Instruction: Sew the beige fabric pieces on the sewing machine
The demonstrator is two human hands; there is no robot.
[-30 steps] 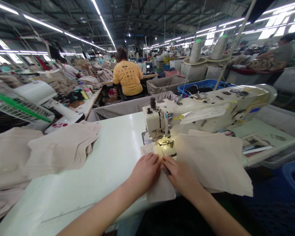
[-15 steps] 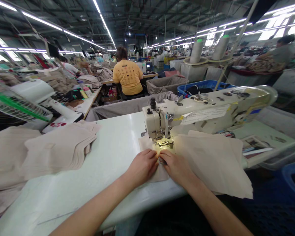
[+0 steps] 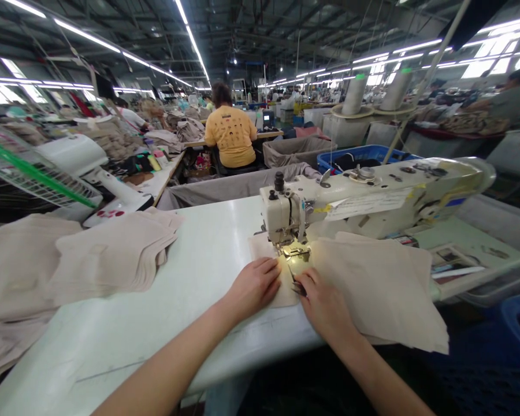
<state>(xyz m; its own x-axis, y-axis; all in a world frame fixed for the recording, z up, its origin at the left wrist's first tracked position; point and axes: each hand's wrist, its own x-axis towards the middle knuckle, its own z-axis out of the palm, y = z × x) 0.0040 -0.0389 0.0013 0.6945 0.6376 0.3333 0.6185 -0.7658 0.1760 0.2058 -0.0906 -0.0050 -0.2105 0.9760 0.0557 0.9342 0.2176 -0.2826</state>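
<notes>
A beige fabric piece (image 3: pixel 287 297) lies under the presser foot of the white sewing machine (image 3: pixel 281 215), in the glow of its lamp. My left hand (image 3: pixel 255 287), fingers curled together, grips the piece at its left side, just in front of the needle area. Close to the right of it, my right hand (image 3: pixel 325 301) is closed around a small dark metal tool, apparently thread snips (image 3: pixel 299 288), with its tip toward the machine's plate. Beside my right hand, a stack of larger beige fabric panels (image 3: pixel 381 283) spreads over the table and hangs past its front edge.
More cut beige pieces (image 3: pixel 112 254) are piled on the left of the pale table (image 3: pixel 212 231). A white fan (image 3: pixel 73 153) stands behind them. Thread cones (image 3: pixel 353 95) rise beyond the machine. A person in a yellow shirt (image 3: pixel 231 136) sits ahead, past a grey cloth bin (image 3: pixel 225 188).
My right hand has drawn away from my left, rightward and slightly toward me, so the dark tool shows more. My left hand stays on the fabric. The whole view has shifted slightly.
</notes>
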